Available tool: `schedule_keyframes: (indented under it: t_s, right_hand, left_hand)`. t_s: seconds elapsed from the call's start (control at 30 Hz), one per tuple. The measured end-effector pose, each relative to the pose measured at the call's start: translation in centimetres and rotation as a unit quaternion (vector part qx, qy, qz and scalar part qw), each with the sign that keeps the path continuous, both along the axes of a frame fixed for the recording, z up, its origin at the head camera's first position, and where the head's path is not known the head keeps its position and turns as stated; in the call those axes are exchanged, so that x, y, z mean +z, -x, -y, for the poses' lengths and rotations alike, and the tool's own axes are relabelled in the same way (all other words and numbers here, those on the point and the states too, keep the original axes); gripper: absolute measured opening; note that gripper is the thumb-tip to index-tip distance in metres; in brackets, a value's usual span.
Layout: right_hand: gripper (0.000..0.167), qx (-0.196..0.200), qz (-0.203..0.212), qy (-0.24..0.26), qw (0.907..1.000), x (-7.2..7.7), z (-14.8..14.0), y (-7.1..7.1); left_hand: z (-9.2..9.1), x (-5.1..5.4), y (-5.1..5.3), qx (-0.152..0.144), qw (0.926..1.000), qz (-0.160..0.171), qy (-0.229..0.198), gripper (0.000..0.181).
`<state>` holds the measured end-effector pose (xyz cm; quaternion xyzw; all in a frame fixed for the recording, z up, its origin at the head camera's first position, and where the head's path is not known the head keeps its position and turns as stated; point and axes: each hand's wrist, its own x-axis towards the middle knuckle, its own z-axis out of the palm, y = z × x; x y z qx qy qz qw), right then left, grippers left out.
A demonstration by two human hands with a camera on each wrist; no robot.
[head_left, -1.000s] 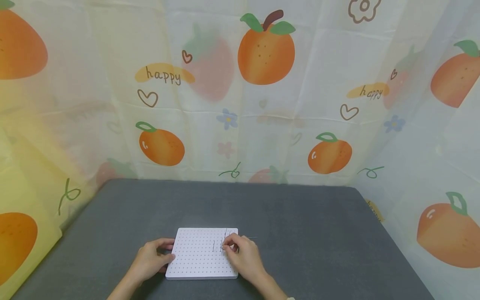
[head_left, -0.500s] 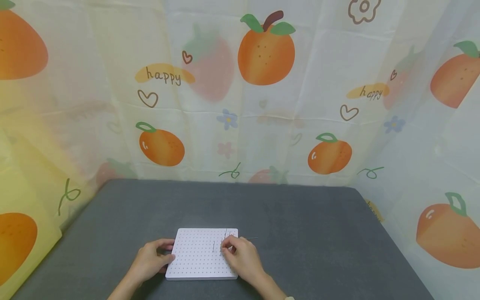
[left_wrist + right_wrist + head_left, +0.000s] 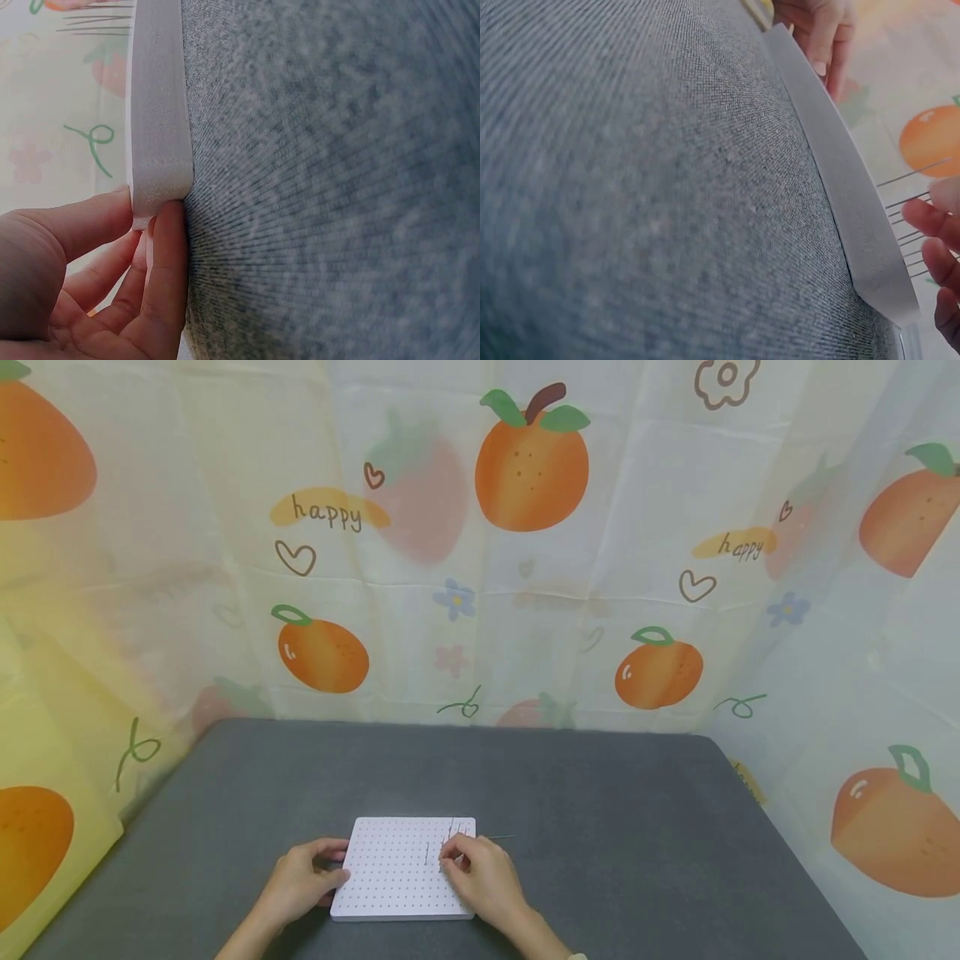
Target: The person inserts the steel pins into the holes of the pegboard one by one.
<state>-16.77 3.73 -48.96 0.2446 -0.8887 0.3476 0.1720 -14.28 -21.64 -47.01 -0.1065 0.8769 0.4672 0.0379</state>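
Note:
A white board (image 3: 390, 885) with rows of small holes lies on the dark table. Several thin metal pins (image 3: 427, 853) stand upright in its right half. My left hand (image 3: 300, 878) grips the board's left edge, thumb above and fingers against its side and underside, as the left wrist view shows at the board corner (image 3: 161, 180). Over the board's right part, my right hand (image 3: 486, 872) pinches one thin pin between thumb and index finger. In the right wrist view, these fingertips (image 3: 924, 216) are beside the row of pins (image 3: 907, 238); the pin's lower end meets the board.
A thin straight rod (image 3: 501, 837) shows on the table (image 3: 637, 843) just beyond the board's right edge, partly behind my right hand. A fruit-printed curtain (image 3: 525, 610) hangs behind the table and along both sides.
My right hand has shifted slightly to the left over the board, uncovering a little more of the pins behind it. The left hand and the board stay in place.

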Motion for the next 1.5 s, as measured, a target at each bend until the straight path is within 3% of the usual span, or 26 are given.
schedule_keyframes:
  t_s: [0.4, 0.8, 1.1, 1.5]
  right_hand:
    - [0.011, 0.018, 0.02, 0.016, 0.9995, 0.4, -0.9, 0.0]
    - [0.012, 0.009, 0.015, 0.036, 0.9992, 1.3, -3.1, 0.7]
    - [0.017, 0.0, 0.026, 0.035, 0.999, 0.7, -5.2, 2.2]
    - [0.016, -0.003, 0.063, -0.002, 0.998, -0.1, -6.7, 3.4]
  left_hand:
    - [0.1, 0.0, 0.0, -0.001, 1.0, 0.005, 0.006, 0.044]
    - [0.2, -0.3, 0.1, 0.0, 1.0, 0.002, 0.004, 0.043]
    - [0.2, -0.3, 0.1, -0.004, 1.0, 0.003, 0.008, 0.044]
    - [0.2, -0.4, 0.2, -0.006, 0.9999, 0.004, 0.01, 0.045]
